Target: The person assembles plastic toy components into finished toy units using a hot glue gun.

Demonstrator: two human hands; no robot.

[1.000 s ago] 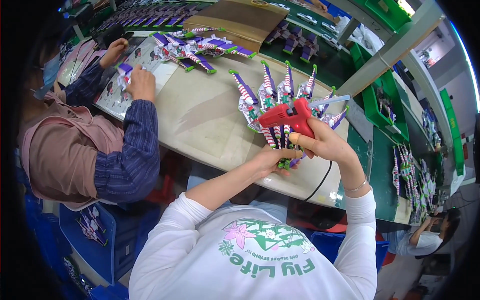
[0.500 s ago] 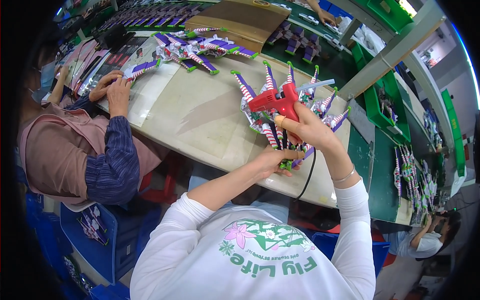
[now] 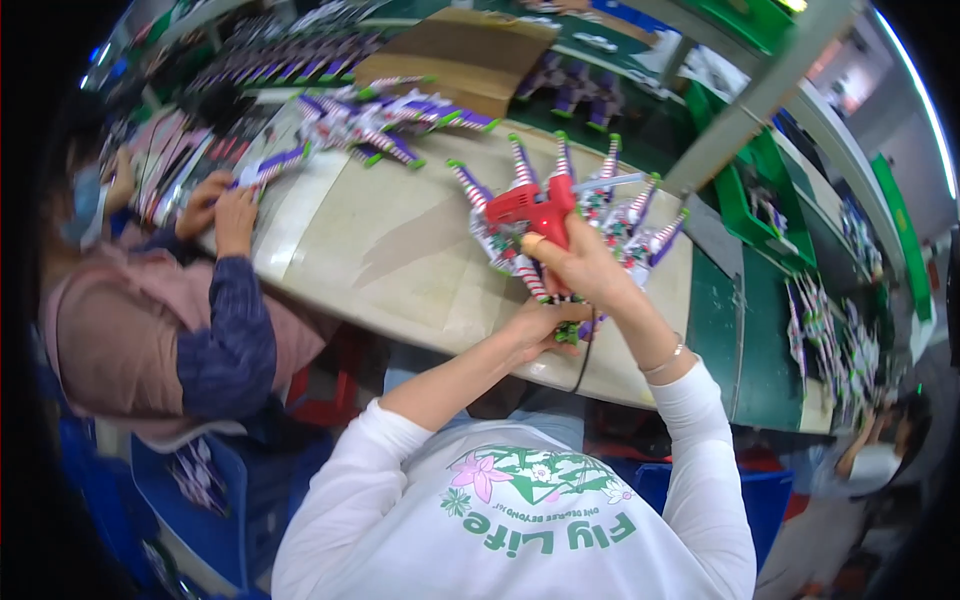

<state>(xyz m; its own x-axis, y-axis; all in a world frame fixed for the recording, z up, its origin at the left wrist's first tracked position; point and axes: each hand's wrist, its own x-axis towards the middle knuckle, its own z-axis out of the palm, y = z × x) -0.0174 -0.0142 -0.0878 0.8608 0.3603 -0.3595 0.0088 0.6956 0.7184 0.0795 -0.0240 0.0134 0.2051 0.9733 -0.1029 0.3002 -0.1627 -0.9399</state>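
My right hand [image 3: 588, 262] is wrapped round the handle of a red hot glue gun [image 3: 515, 207]. A clear glue stick [image 3: 622, 182] juts from its back end, and a dark cord [image 3: 588, 362] hangs below. Under it, my left hand [image 3: 540, 328] is closed on a striped toy wing piece with green tips [image 3: 568, 333]; the rest of this piece is partly hidden by the right hand and gun. Just beyond, several similar purple, white and red-striped toy wing pieces [image 3: 520, 162] fan out on the table. The gun's nozzle is too blurred to make out.
At my left, a co-worker [image 3: 228, 320] handles another wing piece [image 3: 285, 160] at the same pale table [image 3: 400, 225]. More wing pieces [image 3: 360, 125] lie at the far edge by a brown cardboard box [image 3: 455, 55]. A post [image 3: 770, 95] and green bin [image 3: 750, 205] stand at right.
The whole view has shifted slightly and blurred. My right hand has moved a little left and nearer with the glue gun, and its cord hangs further left. Both hands keep their hold.
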